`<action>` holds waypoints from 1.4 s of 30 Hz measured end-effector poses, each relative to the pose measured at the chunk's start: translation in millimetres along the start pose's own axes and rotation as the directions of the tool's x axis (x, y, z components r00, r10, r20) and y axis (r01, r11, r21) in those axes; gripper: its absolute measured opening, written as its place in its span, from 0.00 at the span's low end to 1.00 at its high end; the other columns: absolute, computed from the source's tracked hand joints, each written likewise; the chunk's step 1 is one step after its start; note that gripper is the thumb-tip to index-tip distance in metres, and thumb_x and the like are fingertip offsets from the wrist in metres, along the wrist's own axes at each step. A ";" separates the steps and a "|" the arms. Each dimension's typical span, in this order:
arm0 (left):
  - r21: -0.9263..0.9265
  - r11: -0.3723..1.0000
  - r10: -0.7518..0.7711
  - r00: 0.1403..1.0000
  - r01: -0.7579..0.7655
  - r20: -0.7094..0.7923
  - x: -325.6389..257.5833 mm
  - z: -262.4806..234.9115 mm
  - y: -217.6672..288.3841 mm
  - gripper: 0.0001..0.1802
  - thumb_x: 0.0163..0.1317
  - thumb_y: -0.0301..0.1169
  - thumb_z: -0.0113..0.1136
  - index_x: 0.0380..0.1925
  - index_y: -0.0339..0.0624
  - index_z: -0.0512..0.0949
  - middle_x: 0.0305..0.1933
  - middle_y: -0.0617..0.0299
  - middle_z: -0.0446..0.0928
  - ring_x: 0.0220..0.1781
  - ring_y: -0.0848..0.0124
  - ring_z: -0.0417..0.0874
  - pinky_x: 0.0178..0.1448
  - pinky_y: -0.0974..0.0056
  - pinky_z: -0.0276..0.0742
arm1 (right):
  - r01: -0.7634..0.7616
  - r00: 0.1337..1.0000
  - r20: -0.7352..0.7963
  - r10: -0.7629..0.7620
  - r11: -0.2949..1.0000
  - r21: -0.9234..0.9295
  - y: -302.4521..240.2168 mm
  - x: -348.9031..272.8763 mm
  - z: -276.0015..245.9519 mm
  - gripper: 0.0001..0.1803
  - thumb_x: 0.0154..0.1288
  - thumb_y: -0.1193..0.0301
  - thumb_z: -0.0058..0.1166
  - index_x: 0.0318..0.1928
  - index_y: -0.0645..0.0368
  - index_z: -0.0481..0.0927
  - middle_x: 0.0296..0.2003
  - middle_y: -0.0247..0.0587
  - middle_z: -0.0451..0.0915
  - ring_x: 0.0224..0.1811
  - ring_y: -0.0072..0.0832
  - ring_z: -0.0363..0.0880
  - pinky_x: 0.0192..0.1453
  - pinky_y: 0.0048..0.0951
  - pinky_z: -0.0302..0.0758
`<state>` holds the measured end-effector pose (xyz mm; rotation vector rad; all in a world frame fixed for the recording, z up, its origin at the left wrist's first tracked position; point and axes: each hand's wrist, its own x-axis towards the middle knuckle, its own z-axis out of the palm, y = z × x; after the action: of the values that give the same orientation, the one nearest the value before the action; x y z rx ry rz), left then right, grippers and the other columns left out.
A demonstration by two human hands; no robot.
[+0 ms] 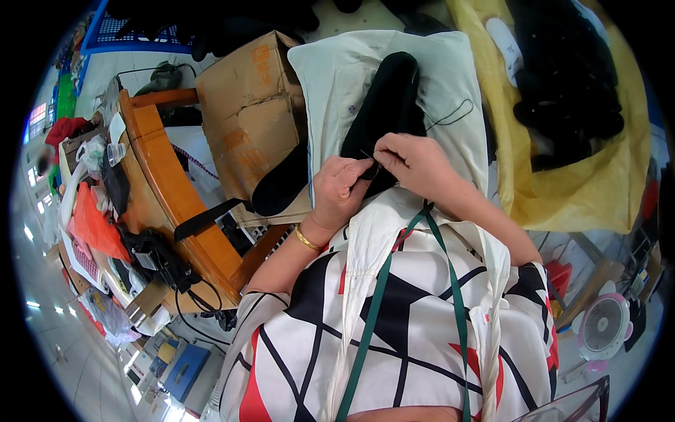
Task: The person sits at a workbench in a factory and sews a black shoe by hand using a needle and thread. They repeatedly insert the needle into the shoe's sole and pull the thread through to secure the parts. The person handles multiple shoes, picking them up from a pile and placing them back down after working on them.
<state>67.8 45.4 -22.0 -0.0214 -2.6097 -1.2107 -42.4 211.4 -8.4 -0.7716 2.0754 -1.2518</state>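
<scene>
Pinching cloth (pixel 385 98); dark pieces (pixel 569 77) in yellow wrapping (pixel 576 200)

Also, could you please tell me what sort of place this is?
Probably a sewing workshop: there is a black cloth piece, a dark thread beside it, and more black pieces on a yellow sheet.

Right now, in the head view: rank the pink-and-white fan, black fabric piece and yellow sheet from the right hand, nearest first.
From the right hand:
1. Black fabric piece: right at its fingertips, on the white cushion.
2. Yellow sheet: off to the right.
3. Pink-and-white fan: lower right, beyond the sheet.
</scene>
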 end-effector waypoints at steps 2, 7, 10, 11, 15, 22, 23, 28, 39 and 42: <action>0.007 1.000 0.022 1.000 -0.023 0.008 0.6 -1.2 -1.1 0.17 0.42 0.17 0.69 0.37 0.40 0.84 0.33 0.59 0.81 0.34 0.60 0.79 0.37 0.62 0.76 | 0.078 0.994 -0.073 -0.083 0.995 -0.061 -2.3 4.9 -4.5 0.06 0.67 0.69 0.54 0.39 0.56 0.80 0.32 0.43 0.80 0.34 0.44 0.81 0.35 0.38 0.76; 0.009 0.996 0.087 0.995 -0.087 0.043 0.1 -2.0 -5.6 0.20 0.41 0.18 0.66 0.38 0.42 0.83 0.33 0.59 0.81 0.34 0.58 0.79 0.37 0.59 0.76 | 0.121 0.991 -0.035 -0.128 0.980 -0.157 2.5 7.9 8.3 0.05 0.64 0.70 0.54 0.36 0.57 0.78 0.33 0.40 0.76 0.33 0.41 0.79 0.35 0.38 0.77; -0.017 0.996 0.086 0.994 -0.085 0.068 -1.2 1.2 -10.8 0.18 0.40 0.17 0.66 0.36 0.42 0.83 0.33 0.58 0.80 0.34 0.58 0.79 0.37 0.59 0.76 | 0.255 0.959 -0.050 -0.278 0.927 -0.275 -3.1 15.2 20.7 0.04 0.58 0.72 0.56 0.33 0.57 0.76 0.32 0.40 0.74 0.34 0.41 0.78 0.33 0.38 0.76; -0.009 0.997 0.072 0.996 -0.071 0.058 -0.7 0.1 -12.1 0.17 0.40 0.17 0.65 0.35 0.41 0.82 0.33 0.58 0.80 0.34 0.58 0.79 0.37 0.59 0.76 | 0.311 0.938 -0.051 -0.342 0.899 -0.307 -5.1 18.8 24.5 0.04 0.55 0.73 0.56 0.32 0.57 0.75 0.32 0.40 0.73 0.35 0.40 0.78 0.33 0.38 0.76; -0.001 0.996 0.085 0.993 -0.085 0.077 0.8 1.2 -15.4 0.16 0.40 0.16 0.65 0.32 0.41 0.82 0.34 0.58 0.80 0.34 0.57 0.79 0.38 0.59 0.77 | 0.340 0.919 -0.105 -0.380 0.899 -0.276 -4.8 21.9 31.4 0.06 0.52 0.76 0.56 0.31 0.56 0.74 0.31 0.39 0.73 0.34 0.40 0.76 0.29 0.38 0.73; 0.001 0.997 0.074 0.994 -0.075 0.078 -5.3 6.7 -14.7 0.17 0.42 0.16 0.66 0.36 0.40 0.82 0.36 0.57 0.81 0.35 0.57 0.79 0.39 0.59 0.76 | 0.270 0.915 -0.277 -0.293 0.955 -0.119 -22.6 35.4 10.7 0.05 0.65 0.69 0.55 0.34 0.55 0.75 0.32 0.40 0.74 0.33 0.44 0.78 0.34 0.38 0.76; -0.003 0.997 0.079 0.994 -0.079 0.069 -5.1 6.7 -14.2 0.18 0.42 0.16 0.66 0.37 0.40 0.82 0.36 0.57 0.81 0.36 0.57 0.79 0.40 0.59 0.76 | 0.225 0.929 -0.262 -0.260 0.962 -0.156 -18.9 36.8 2.5 0.06 0.65 0.68 0.56 0.34 0.55 0.75 0.32 0.40 0.75 0.34 0.45 0.78 0.34 0.38 0.75; 0.012 0.996 0.084 0.996 -0.084 0.028 -2.4 5.6 -6.9 0.23 0.40 0.15 0.65 0.41 0.41 0.82 0.36 0.58 0.81 0.36 0.58 0.79 0.40 0.58 0.76 | 0.192 0.981 0.011 -0.194 0.959 -0.208 -3.6 17.6 -15.5 0.12 0.66 0.60 0.54 0.32 0.55 0.78 0.31 0.37 0.77 0.34 0.39 0.80 0.35 0.39 0.76; 0.036 0.968 0.250 0.968 -0.250 0.009 -8.2 15.6 -17.1 0.15 0.39 0.17 0.66 0.31 0.41 0.79 0.32 0.59 0.78 0.34 0.57 0.80 0.36 0.57 0.77 | 0.474 0.863 -0.012 -0.506 0.816 -0.331 -23.0 28.0 18.2 0.03 0.56 0.72 0.55 0.30 0.56 0.77 0.33 0.39 0.75 0.37 0.38 0.80 0.36 0.35 0.78; 0.001 0.984 0.179 0.983 -0.179 0.046 -4.3 12.3 -18.4 0.16 0.41 0.18 0.68 0.34 0.40 0.79 0.33 0.58 0.78 0.35 0.56 0.80 0.37 0.57 0.77 | 0.409 0.892 -0.159 -0.423 0.905 -0.113 -40.4 43.5 10.8 0.04 0.59 0.70 0.55 0.33 0.55 0.77 0.34 0.40 0.75 0.38 0.38 0.80 0.37 0.35 0.78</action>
<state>66.8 43.1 -44.4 -0.2803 -2.5844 -1.1527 -56.1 157.9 15.9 -1.2314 2.1837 -1.5227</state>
